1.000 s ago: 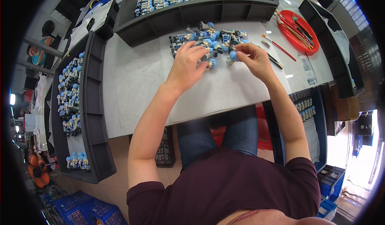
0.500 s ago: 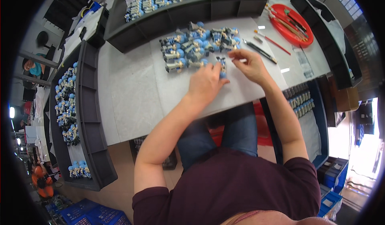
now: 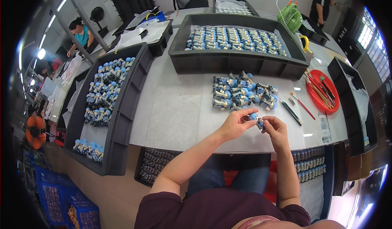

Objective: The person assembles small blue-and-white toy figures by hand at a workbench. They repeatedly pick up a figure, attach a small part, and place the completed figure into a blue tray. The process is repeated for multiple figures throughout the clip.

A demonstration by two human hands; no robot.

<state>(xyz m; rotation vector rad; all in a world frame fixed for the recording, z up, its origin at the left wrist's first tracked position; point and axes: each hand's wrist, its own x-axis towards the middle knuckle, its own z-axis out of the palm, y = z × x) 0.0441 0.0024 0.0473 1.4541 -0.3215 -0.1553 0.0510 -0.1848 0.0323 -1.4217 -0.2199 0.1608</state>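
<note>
A small toy figurine (image 3: 259, 123) with a light-blue rounded head and a blue and white body is held up between my two hands over the near part of the white tabletop. My left hand (image 3: 236, 125) pinches it at the head with thumb and fingers. From the other side, my right hand (image 3: 276, 131) grips its lower body between thumb and fingertips. Just beyond lies a loose cluster of similar figurines (image 3: 241, 93), on their sides in rough rows. My fingers hide part of the held figurine.
Behind the cluster stands a large dark tray (image 3: 241, 63) with rows of figurines; another dark tray (image 3: 118, 147) is at the left. To the right lie a craft knife (image 3: 290, 112), a thin red brush (image 3: 304, 106) and a red dish (image 3: 335, 106) of brushes. Other people work farther off.
My left hand has lifted the figurine off the table, and my right hand has closed on it too. The view has tilted up, showing more of the room.
</note>
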